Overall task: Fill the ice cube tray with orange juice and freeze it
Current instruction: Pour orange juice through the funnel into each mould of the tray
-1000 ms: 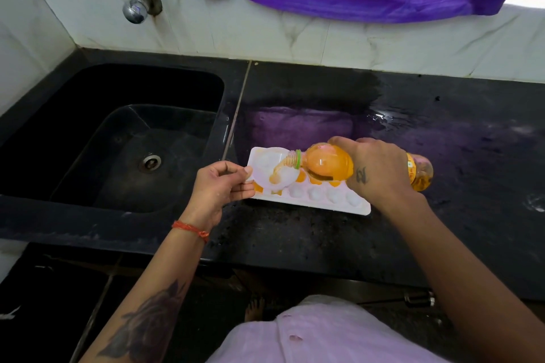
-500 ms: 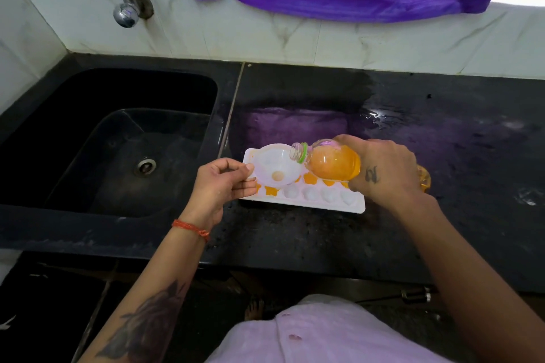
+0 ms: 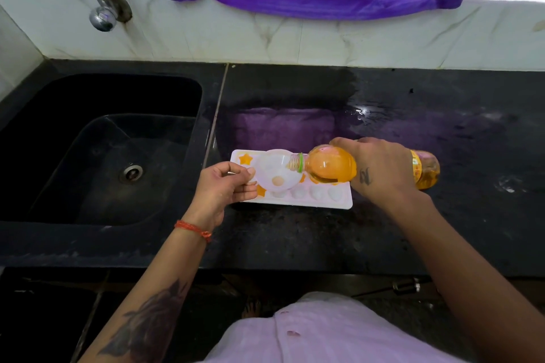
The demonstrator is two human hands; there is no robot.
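The right hand [image 3: 380, 169] is wrapped around the middle of an orange juice bottle [image 3: 330, 167] held nearly on its side, its open neck over a white funnel [image 3: 272, 169]. The left hand [image 3: 224, 186] pinches the funnel's rim between thumb and fingers, holding it above the left end of the white ice cube tray [image 3: 321, 196]. The tray lies flat on the black counter [image 3: 295, 239] just right of the sink [image 3: 97, 153], with several star-shaped cells showing orange and the near row pale.

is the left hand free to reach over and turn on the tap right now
Probably not. The left hand pinches the white funnel over the ice cube tray; the tap is across the sink, so the funnel must go first.
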